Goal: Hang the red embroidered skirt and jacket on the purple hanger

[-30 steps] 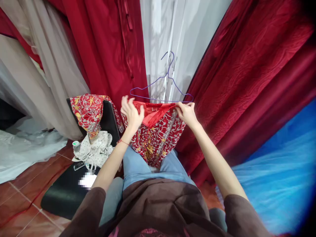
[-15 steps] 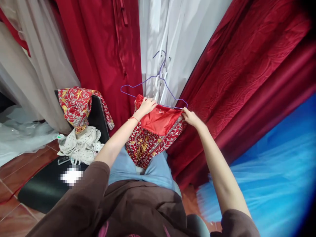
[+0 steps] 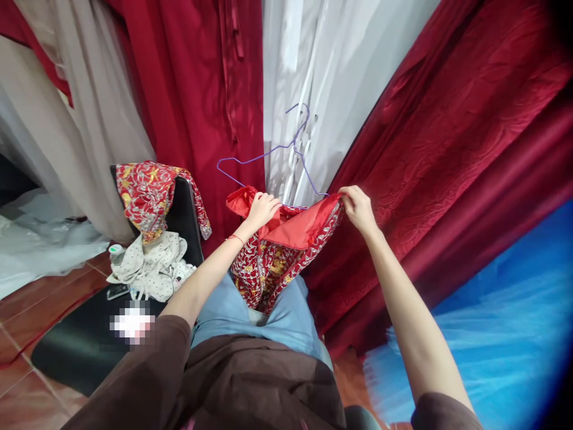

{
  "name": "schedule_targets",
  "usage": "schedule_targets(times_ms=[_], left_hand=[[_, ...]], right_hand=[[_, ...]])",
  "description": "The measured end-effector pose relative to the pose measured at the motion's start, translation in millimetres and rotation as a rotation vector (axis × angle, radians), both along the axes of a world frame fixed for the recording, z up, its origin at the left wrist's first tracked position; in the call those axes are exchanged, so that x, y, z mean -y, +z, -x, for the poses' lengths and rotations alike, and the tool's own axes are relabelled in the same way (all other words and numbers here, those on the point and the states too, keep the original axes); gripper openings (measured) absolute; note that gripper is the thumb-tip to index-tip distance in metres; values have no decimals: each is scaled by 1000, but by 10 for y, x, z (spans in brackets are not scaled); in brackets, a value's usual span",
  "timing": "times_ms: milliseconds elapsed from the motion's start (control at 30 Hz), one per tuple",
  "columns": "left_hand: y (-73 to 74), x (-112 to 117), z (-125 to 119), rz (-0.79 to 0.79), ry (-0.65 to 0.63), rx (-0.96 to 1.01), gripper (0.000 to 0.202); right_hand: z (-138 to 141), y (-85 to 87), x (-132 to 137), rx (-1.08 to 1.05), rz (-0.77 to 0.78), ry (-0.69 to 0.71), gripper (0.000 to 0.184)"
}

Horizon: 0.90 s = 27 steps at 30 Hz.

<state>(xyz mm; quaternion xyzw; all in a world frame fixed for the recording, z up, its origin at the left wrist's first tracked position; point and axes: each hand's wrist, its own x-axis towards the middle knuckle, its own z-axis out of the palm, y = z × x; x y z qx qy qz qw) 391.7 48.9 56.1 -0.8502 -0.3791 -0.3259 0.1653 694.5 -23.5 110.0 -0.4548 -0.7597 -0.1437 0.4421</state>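
Below the purple hanger (image 3: 273, 152), red patterned garment (image 3: 273, 263) pinched by left hand (image 3: 262, 209), gripped by right hand (image 3: 358, 209), both closed on its top edge.

Out of sight or unclear

Cannot see the purple hanger's (image 3: 268, 152) lower bar behind the red garment (image 3: 277, 263), nor the left hand's (image 3: 262, 209) fingertips, buried in its fold. Cannot read the pixelated patch (image 3: 131, 322) on the black chair (image 3: 76, 352). Blurred and cropped at right: blue fabric (image 3: 492, 334).

The cloth (image 3: 273, 263) is red with gold and silver swirls, plain red inside. The hanger (image 3: 268, 152) is purple. The curtains (image 3: 425, 137) are dark red and white. The chair (image 3: 85, 346) is black. The floor (image 3: 27, 304) is reddish-brown.
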Motion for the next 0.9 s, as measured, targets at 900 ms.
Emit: schedule_targets(times_ms=[900], left_hand=[[-22,-31,94,-82,-111,113,37]], right_hand=[[731,12,-258,298,-16,-258,44]])
